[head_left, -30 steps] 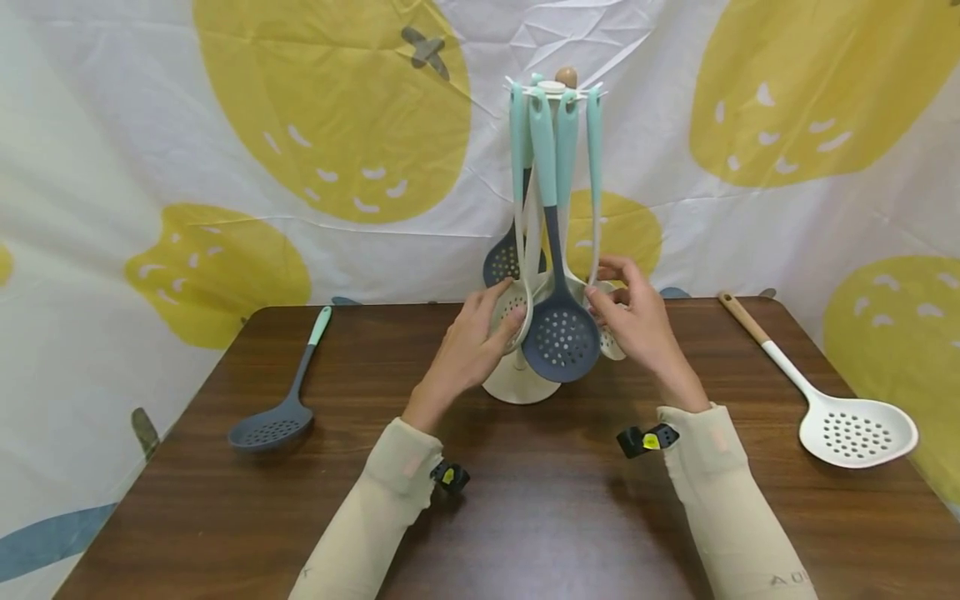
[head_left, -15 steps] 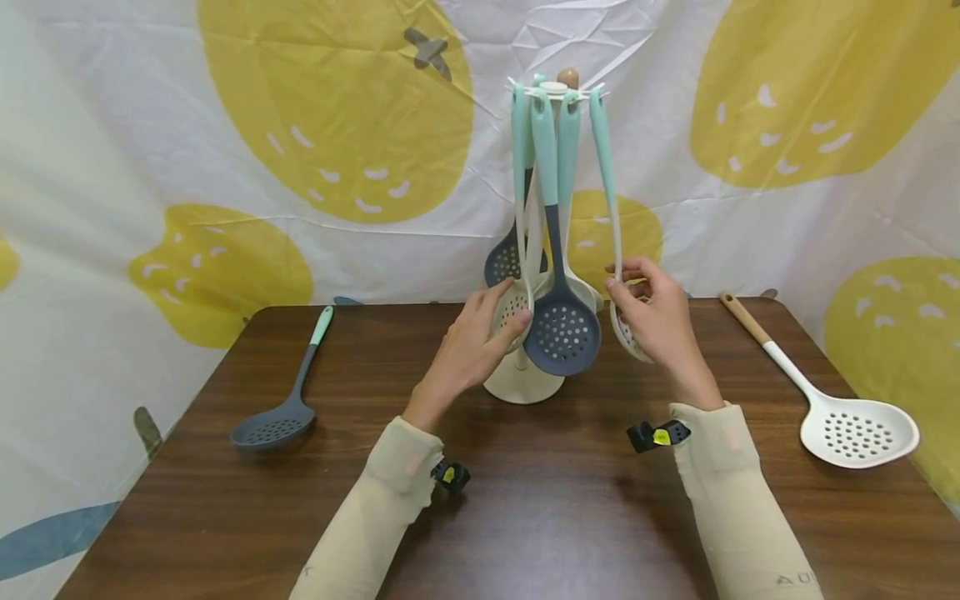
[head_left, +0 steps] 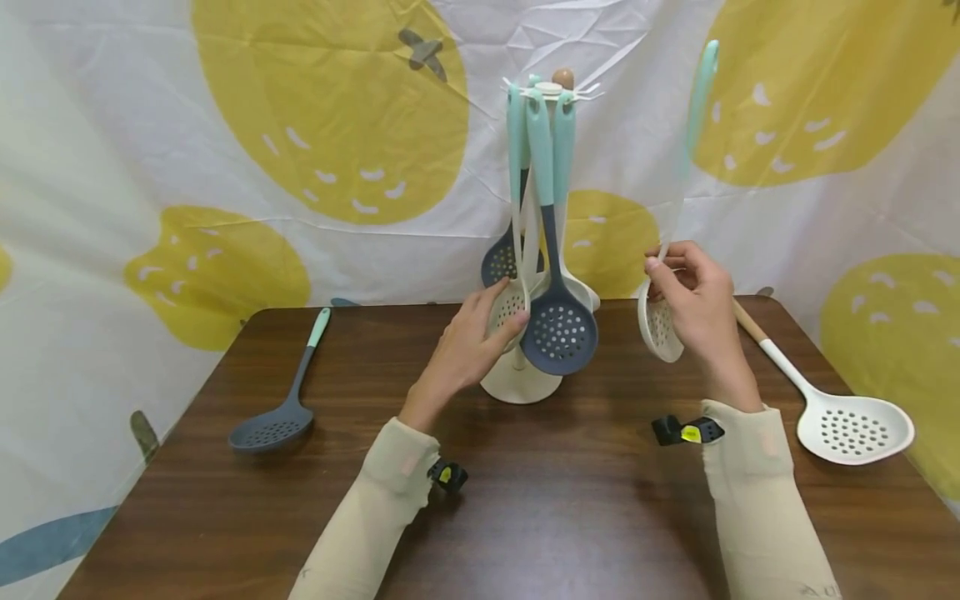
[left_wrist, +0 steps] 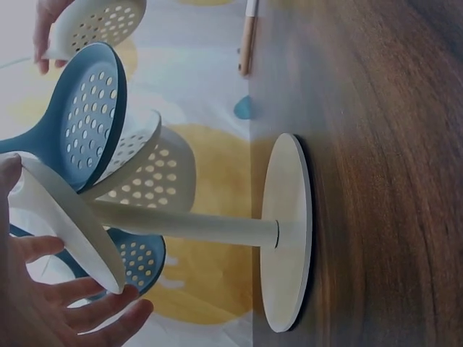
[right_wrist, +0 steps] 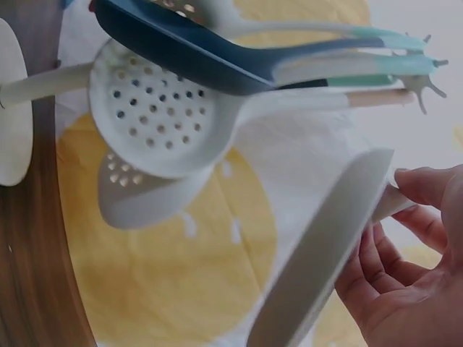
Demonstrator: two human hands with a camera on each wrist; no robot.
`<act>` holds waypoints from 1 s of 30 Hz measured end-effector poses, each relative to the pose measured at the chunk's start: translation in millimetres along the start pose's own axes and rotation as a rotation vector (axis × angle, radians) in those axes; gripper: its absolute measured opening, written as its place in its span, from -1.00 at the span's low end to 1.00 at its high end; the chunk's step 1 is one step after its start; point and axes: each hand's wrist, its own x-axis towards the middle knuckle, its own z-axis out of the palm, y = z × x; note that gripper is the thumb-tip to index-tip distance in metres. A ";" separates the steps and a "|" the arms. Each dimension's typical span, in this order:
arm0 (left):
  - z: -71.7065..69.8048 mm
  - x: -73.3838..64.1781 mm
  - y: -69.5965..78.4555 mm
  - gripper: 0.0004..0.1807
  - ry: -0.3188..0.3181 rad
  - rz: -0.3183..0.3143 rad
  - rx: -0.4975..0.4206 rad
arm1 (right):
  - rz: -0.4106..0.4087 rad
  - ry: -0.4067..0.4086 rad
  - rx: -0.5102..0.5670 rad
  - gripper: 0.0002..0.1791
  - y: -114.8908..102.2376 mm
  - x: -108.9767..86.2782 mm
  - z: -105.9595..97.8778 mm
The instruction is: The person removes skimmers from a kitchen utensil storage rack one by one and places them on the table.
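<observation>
My right hand (head_left: 703,312) pinches a white skimmer (head_left: 660,325) with a mint handle by its neck, just above the perforated bowl. The skimmer is upright, handle up, to the right of the white utensil rack (head_left: 520,388). My left hand (head_left: 463,343) holds the bowl of another white skimmer (head_left: 510,307) hanging on the rack's left side, thumb on one face and fingers round the other. In the left wrist view that bowl (left_wrist: 72,224) lies between thumb and fingers. A dark blue skimmer (head_left: 561,335) hangs at the rack's front, beside this bowl.
More utensils hang behind, including a second dark blue skimmer (head_left: 500,260) and a wooden-handled white one. A dark slotted turner (head_left: 273,425) lies on the left of the brown table (head_left: 525,500). At right lies a white perforated turner (head_left: 855,429) with a wooden handle.
My right hand has drawn the mint-handled white skimmer off its hook and carried it right and up, away from the rack. My left hand has stayed in place.
</observation>
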 end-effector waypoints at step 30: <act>-4.0 3.4 1.2 -0.18 -0.029 -0.001 -0.024 | 0.385 -0.443 -0.666 -0.55 62.5 -44.9 -117.9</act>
